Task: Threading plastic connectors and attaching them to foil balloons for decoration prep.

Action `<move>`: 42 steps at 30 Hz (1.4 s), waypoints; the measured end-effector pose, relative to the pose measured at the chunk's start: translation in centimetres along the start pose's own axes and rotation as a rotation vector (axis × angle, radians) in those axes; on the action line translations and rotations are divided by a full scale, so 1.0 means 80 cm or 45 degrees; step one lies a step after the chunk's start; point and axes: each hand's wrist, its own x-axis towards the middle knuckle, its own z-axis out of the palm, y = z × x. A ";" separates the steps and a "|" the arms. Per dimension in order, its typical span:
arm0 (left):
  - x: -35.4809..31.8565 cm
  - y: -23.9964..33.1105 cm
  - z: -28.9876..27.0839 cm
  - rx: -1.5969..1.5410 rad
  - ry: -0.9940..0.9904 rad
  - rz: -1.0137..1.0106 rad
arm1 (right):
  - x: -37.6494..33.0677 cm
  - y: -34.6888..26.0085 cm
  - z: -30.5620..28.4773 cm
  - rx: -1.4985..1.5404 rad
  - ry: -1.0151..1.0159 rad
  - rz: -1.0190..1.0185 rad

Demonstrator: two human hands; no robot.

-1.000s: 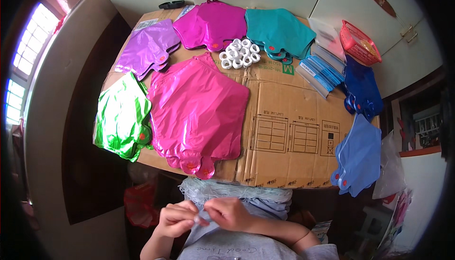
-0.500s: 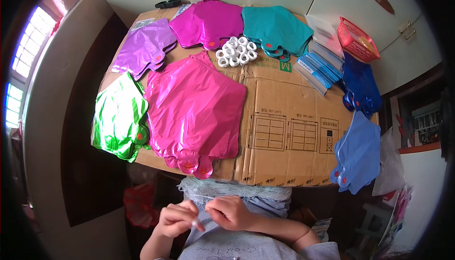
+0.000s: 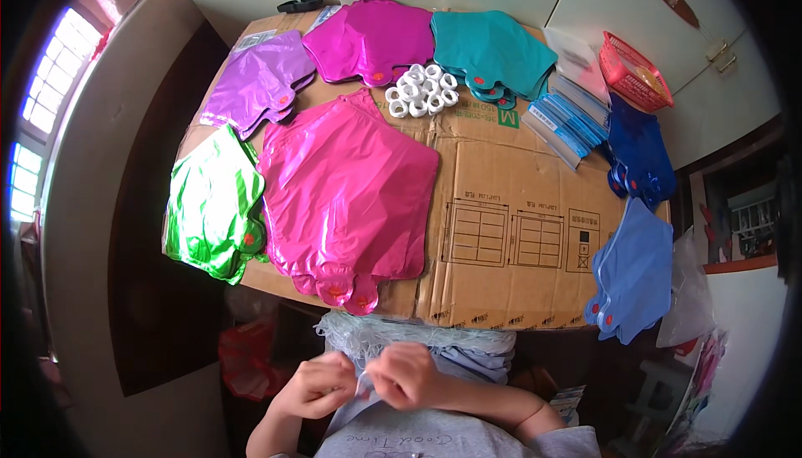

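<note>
My left hand (image 3: 319, 384) and my right hand (image 3: 407, 377) are close together over my lap, below the table's near edge. Both have curled, closed fingers. A thin white strand (image 3: 363, 384) shows in the narrow gap between them, gripped from either side; its ends are hidden in my fingers. Just beyond the hands, a loose bundle of pale, translucent strings (image 3: 359, 334) lies across my lap. Nearest on the table is a stack of flat hot-pink foil balloons (image 3: 355, 190), their rounded tabs hanging over the edge.
Cardboard (image 3: 501, 291) covers the table. Around it lie green (image 3: 213, 207), lilac (image 3: 255, 82), magenta (image 3: 368, 40), teal (image 3: 489, 48), dark-blue (image 3: 639, 145) and light-blue foil balloons (image 3: 635, 266). White rings (image 3: 422, 90), blue-white packets (image 3: 568, 124) and a red basket (image 3: 631, 69) sit toward the back.
My left fingers have curled in more, and the hand has turned toward the right one. The white strand now shows between the two hands. The things on the table stay put.
</note>
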 end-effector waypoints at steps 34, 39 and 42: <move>-0.030 -0.035 -0.003 0.208 0.232 -0.564 | -0.025 0.056 0.022 0.089 -0.324 0.080; -0.048 -0.035 -0.019 -0.484 0.392 -0.804 | -0.049 0.083 0.029 0.049 -0.447 0.046; -0.047 -0.029 -0.022 -0.979 0.548 -0.677 | -0.057 0.090 0.039 0.137 -0.347 0.175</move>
